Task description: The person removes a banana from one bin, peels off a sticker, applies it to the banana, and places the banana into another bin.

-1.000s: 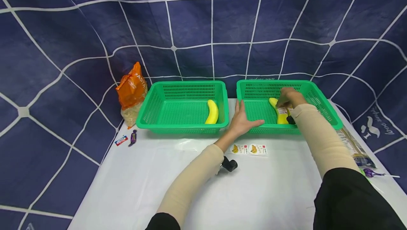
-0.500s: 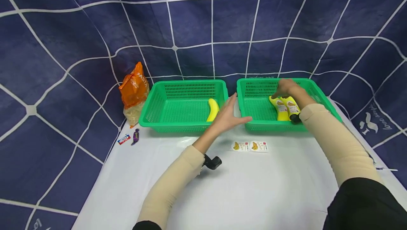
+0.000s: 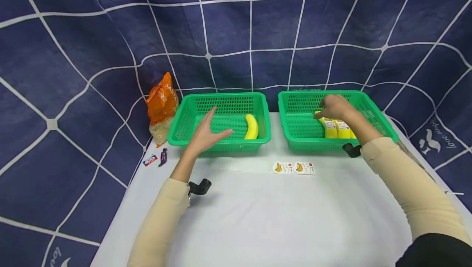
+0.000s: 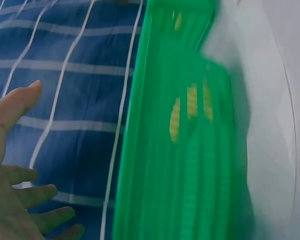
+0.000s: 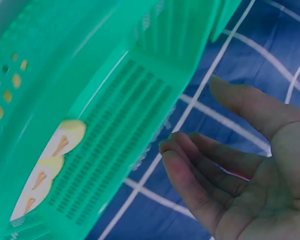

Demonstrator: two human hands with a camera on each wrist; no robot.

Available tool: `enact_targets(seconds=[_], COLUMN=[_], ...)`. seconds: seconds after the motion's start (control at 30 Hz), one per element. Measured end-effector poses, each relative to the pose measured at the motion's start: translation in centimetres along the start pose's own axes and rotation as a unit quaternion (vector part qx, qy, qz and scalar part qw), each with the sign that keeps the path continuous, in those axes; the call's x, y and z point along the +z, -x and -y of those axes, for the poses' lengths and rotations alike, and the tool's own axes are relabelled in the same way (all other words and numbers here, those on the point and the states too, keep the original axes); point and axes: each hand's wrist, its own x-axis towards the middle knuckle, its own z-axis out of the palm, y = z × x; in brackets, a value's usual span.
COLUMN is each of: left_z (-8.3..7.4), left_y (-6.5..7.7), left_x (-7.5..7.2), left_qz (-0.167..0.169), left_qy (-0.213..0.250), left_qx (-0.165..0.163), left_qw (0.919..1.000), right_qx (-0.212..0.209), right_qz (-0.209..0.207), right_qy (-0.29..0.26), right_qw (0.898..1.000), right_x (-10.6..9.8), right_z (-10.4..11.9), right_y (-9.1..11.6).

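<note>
My left hand (image 3: 204, 135), fingers spread and thumb out, is over the front of the left green basket (image 3: 217, 146), holding nothing. One plain yellow banana (image 3: 252, 126) lies at that basket's right end. In the left wrist view, yellow shows through the basket's slats (image 4: 210, 165). Above the right green basket (image 3: 306, 145) is my right hand (image 3: 337, 107), its fingers loosely bent and nothing in them. Below it lie bananas with white labels (image 3: 330, 129), side by side and partly covered by the arm. The right wrist view shows the labelled bananas (image 5: 67, 137) inside the basket, apart from the fingers.
A strip of banana stickers (image 3: 293, 167) lies on the white table (image 3: 287, 213) before the baskets. Left of them stand an orange bag (image 3: 162, 105) and two small wrapped sweets, one purple (image 3: 163, 157). A blue checked curtain (image 3: 273, 25) hangs behind.
My left hand has moved left, from between the baskets to over the left one. My right hand has drawn up off the labelled bananas, leaving more of them in sight.
</note>
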Motion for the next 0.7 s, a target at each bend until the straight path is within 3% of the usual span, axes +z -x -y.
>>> enact_targets(seconds=[0.23, 0.4, 0.53, 0.7], left_z=[5.5, 9.0, 11.0, 12.7], left_y=[0.9, 1.5, 1.8, 1.5], left_x=[-3.5, -5.2, -5.8, -5.4], left_qz=[-0.023, -0.031, -0.042, -0.053], left_qy=[-0.025, -0.041, -0.024, 0.034], left_qx=[-0.025, -0.064, -0.087, -0.090], left_qw=[0.9991, 0.9966, 0.9950, 0.9940], right_qx=[-0.026, -0.030, -0.035, -0.047], right_qz=[-0.015, -0.007, -0.009, -0.018], right_qy=[0.001, -0.011, -0.008, 0.000], right_qw=[1.000, 0.999, 0.999, 0.999], right_x=[0.4, 0.6, 0.6, 0.6], right_z=[2.9, 4.2, 5.0, 5.7], right_y=[1.7, 2.6, 3.0, 3.2])
